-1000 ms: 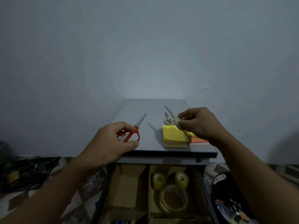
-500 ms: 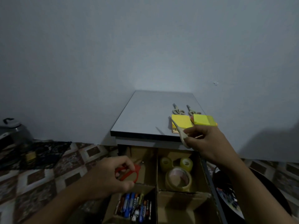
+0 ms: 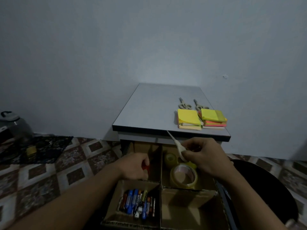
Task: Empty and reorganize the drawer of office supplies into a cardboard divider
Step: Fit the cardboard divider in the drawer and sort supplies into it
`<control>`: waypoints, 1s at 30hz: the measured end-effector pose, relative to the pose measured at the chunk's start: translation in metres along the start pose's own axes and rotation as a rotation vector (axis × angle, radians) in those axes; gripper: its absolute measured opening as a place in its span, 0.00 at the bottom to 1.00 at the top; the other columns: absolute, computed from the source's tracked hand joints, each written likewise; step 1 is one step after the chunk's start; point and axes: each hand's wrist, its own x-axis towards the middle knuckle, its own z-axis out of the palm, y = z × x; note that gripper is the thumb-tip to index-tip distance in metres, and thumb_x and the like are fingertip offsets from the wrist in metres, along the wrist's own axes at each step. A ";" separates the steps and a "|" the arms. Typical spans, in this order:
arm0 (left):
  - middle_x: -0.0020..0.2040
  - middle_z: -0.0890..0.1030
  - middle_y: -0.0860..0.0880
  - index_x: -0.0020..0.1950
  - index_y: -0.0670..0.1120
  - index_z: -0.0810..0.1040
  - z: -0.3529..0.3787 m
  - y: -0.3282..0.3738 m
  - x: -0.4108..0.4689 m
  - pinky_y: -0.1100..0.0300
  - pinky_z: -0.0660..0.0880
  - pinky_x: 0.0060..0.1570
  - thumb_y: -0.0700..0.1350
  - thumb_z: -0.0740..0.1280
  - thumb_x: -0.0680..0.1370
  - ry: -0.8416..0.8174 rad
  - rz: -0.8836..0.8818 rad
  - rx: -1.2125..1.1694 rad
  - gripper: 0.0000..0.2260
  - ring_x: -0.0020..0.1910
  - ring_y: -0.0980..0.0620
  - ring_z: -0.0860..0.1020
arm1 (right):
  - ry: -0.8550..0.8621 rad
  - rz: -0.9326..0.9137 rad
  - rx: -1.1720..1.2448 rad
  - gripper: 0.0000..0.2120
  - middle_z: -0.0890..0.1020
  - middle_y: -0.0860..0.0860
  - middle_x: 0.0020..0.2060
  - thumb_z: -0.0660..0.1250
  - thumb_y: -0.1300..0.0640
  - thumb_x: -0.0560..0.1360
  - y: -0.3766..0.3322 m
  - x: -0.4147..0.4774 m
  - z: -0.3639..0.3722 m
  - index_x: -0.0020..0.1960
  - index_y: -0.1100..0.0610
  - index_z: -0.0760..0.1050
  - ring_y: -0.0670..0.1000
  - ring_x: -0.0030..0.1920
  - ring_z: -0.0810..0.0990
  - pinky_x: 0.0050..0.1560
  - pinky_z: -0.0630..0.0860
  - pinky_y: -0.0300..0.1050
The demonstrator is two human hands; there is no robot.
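Altogether four: red scissors (image 3: pixel 145 165) tight in left hand (image 3: pixel 132 166), beige scissors (image 3: pixel 178 146) tight in right hand (image 3: pixel 205 155), two others (image 3: pixel 184 105) (image 3: pixel 200 106) on tabletop (image 3: pixel 149 112).

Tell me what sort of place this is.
Probably a room in a home, not an office: a patterned floor, a small table against a bare wall, and what looks like a metal pot on the floor at left.
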 end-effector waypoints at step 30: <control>0.48 0.79 0.57 0.51 0.53 0.80 -0.029 -0.088 -0.028 0.58 0.79 0.53 0.41 0.68 0.77 0.542 0.034 -0.250 0.07 0.49 0.59 0.79 | -0.249 -0.026 -0.280 0.11 0.81 0.47 0.47 0.71 0.51 0.75 -0.006 0.035 0.134 0.56 0.52 0.79 0.44 0.42 0.79 0.38 0.75 0.35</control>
